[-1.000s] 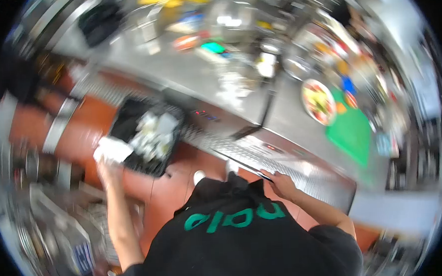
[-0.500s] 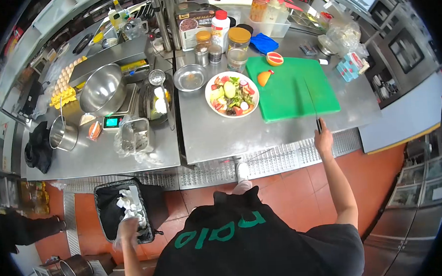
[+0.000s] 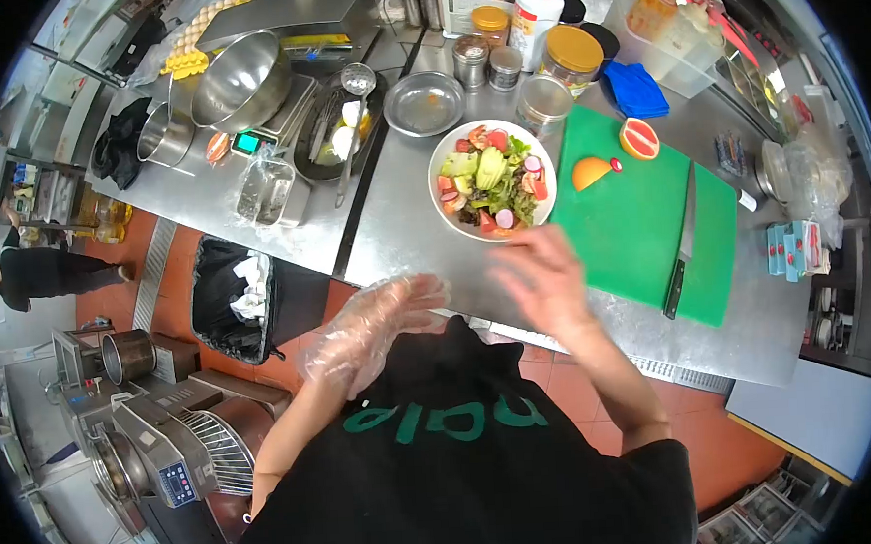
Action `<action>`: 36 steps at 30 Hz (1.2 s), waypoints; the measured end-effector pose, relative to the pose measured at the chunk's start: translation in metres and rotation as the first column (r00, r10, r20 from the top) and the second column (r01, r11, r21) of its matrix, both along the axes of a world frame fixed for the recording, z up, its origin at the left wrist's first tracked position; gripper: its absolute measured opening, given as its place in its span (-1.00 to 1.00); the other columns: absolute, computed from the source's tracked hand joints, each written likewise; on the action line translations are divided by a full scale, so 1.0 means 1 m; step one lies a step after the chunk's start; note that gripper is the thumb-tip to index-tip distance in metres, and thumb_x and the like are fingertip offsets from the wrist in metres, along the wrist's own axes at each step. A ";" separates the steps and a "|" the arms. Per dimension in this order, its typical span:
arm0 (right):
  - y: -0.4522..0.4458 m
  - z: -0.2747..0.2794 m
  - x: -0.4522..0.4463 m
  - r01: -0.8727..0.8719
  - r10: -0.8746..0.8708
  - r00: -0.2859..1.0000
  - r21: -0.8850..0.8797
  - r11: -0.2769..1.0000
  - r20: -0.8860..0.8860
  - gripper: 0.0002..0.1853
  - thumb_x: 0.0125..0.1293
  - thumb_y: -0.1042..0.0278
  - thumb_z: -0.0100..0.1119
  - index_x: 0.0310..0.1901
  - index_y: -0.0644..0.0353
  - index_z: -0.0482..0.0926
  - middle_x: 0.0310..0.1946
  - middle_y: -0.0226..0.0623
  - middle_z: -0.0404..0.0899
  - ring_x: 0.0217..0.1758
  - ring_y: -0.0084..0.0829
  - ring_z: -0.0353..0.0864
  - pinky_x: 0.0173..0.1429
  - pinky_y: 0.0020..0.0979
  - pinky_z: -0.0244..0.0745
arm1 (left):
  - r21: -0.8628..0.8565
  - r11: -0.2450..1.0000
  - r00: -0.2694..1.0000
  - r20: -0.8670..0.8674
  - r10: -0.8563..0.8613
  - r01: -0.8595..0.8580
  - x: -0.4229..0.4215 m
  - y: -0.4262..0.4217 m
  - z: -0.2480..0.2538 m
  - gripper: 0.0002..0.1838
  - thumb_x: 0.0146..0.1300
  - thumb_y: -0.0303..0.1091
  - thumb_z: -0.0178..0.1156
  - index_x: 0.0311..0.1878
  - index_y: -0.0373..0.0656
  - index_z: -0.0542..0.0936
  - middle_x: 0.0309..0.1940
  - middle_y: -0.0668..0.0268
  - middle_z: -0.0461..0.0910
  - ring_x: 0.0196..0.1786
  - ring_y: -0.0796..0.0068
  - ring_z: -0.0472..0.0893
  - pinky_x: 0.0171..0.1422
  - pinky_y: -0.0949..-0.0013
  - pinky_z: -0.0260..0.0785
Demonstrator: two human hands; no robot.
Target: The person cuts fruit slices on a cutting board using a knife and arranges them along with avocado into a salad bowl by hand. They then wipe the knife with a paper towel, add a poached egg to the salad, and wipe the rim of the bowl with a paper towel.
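My left hand (image 3: 375,329) wears a clear plastic glove and is held in front of my apron, fingers stretched out, with nothing in it. Bare and somewhat blurred, my right hand (image 3: 542,274) hovers at the near edge of the salad bowl (image 3: 448,217), fingers apart and nothing held. Avocado slices, tomato, radish and leaves fill the bowl. To the right, a knife (image 3: 688,234) lies on the green cutting board (image 3: 612,253). A grapefruit half (image 3: 639,138) and an orange-coloured wedge (image 3: 590,172) with a small radish piece (image 3: 616,165) rest near the board's far left.
Behind the bowl stand a metal dish (image 3: 425,103), jars and a red-capped white bottle (image 3: 537,18). A blue cloth (image 3: 636,90) lies by the board. At left are a steel mixing bowl (image 3: 240,83), a pan with a ladle, and a bin (image 3: 232,302). Another person (image 3: 51,272) stands far left.
My right hand has let go of the knife, now on the board, and moved left towards the bowl. My left hand has risen from the bin to in front of me. The view has shifted.
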State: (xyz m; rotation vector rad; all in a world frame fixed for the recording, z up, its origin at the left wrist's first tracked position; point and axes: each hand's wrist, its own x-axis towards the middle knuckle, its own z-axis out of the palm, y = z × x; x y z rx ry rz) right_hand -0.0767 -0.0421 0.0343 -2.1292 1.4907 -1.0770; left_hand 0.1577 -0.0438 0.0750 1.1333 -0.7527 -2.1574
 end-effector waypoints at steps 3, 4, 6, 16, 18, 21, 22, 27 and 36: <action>-0.013 0.007 0.032 -0.236 0.235 0.970 -0.002 0.972 -0.057 -0.74 0.00 0.37 0.33 -0.21 0.09 0.57 -0.30 -0.39 0.40 -0.15 -0.35 0.42 -0.15 -0.39 0.45 | -0.045 0.996 0.996 0.058 -0.068 0.071 -0.009 0.006 -0.002 -0.41 0.28 -0.10 0.13 0.16 -0.44 0.37 0.04 0.05 0.48 0.11 0.27 0.47 0.21 0.18 0.31; -0.013 0.004 0.038 -0.210 0.210 0.975 0.002 0.978 -0.066 -0.74 0.00 0.37 0.33 -0.21 0.09 0.57 -0.30 -0.39 0.40 -0.15 -0.35 0.42 -0.15 -0.39 0.45 | -0.049 0.998 0.997 0.060 -0.044 0.047 -0.010 0.007 0.004 -0.48 0.28 -0.20 0.13 0.15 -0.44 0.38 0.03 0.11 0.49 0.07 0.35 0.49 0.22 0.26 0.28; -0.010 -0.006 0.045 -0.300 0.306 0.951 0.108 0.948 -0.036 -0.82 0.06 0.35 0.28 -0.29 0.12 0.55 -0.35 -0.37 0.36 -0.18 -0.33 0.40 -0.19 -0.35 0.44 | -0.042 0.996 0.995 0.063 -0.071 0.074 -0.009 0.008 -0.002 -0.50 0.29 -0.23 0.12 0.14 -0.44 0.39 0.01 0.13 0.50 0.06 0.38 0.49 0.23 0.28 0.26; 0.019 -0.009 0.069 -0.034 0.052 0.995 0.202 0.979 -0.084 -0.72 0.04 0.39 0.31 -0.16 0.16 0.58 -0.37 -0.29 0.47 -0.24 -0.23 0.47 -0.17 -0.28 0.44 | -0.283 0.959 0.891 0.428 0.148 -0.023 0.067 -0.027 -0.052 -0.60 0.24 -0.35 0.19 0.09 -0.37 0.47 -0.13 0.20 0.59 -0.11 0.50 0.57 -0.01 0.48 0.41; 0.030 -0.009 0.060 0.079 -0.064 0.995 0.220 0.972 -0.074 -0.73 0.04 0.45 0.29 -0.16 0.16 0.59 -0.44 -0.27 0.49 -0.30 -0.24 0.48 -0.21 -0.29 0.43 | -0.578 0.812 0.735 0.584 0.346 0.076 0.087 -0.057 -0.067 -0.63 0.22 -0.32 0.21 0.03 -0.34 0.52 -0.17 0.17 0.62 -0.14 0.47 0.59 -0.05 0.42 0.44; 0.047 -0.018 0.045 0.199 -0.206 0.978 0.369 0.908 -0.022 -0.78 0.14 0.44 0.24 -0.15 0.21 0.58 -0.43 -0.29 0.55 -0.31 -0.36 0.54 -0.25 -0.37 0.46 | -0.794 0.557 0.582 0.578 0.572 0.241 0.104 -0.134 -0.075 -0.70 0.19 -0.35 0.17 -0.04 -0.29 0.57 -0.19 0.08 0.64 -0.18 0.36 0.62 -0.05 0.37 0.44; 0.046 -0.025 0.044 0.181 -0.185 0.982 0.375 0.909 -0.025 -0.78 0.14 0.44 0.24 -0.15 0.21 0.58 -0.43 -0.29 0.55 -0.31 -0.36 0.54 -0.25 -0.37 0.46 | -0.801 0.535 0.529 0.586 0.613 0.267 0.105 -0.160 -0.078 -0.72 0.19 -0.35 0.14 -0.07 -0.27 0.59 -0.20 0.06 0.63 -0.19 0.31 0.63 -0.05 0.36 0.44; -0.033 -0.058 0.092 -0.543 -0.416 0.561 0.697 0.468 0.716 -0.62 0.33 0.22 0.08 0.06 0.33 0.43 -0.10 -0.19 0.53 -0.04 -0.39 0.54 -0.07 -0.36 0.55 | -0.512 0.415 0.176 0.763 0.622 0.752 0.112 -0.264 -0.097 -0.83 0.07 -0.37 0.12 -0.32 -0.19 0.64 -0.34 0.10 0.64 -0.23 0.22 0.64 -0.10 0.34 0.47; -0.199 -0.161 0.209 -0.675 -0.707 0.278 0.656 0.338 0.651 -0.64 0.26 0.12 0.18 -0.09 0.24 0.45 -0.28 -0.27 0.53 -0.13 -0.31 0.53 -0.07 -0.16 0.51 | -0.723 0.356 0.408 0.649 0.642 0.591 0.116 -0.335 -0.241 -0.82 0.08 -0.32 0.09 -0.41 -0.22 0.60 -0.33 0.13 0.63 -0.21 0.15 0.62 -0.08 0.19 0.45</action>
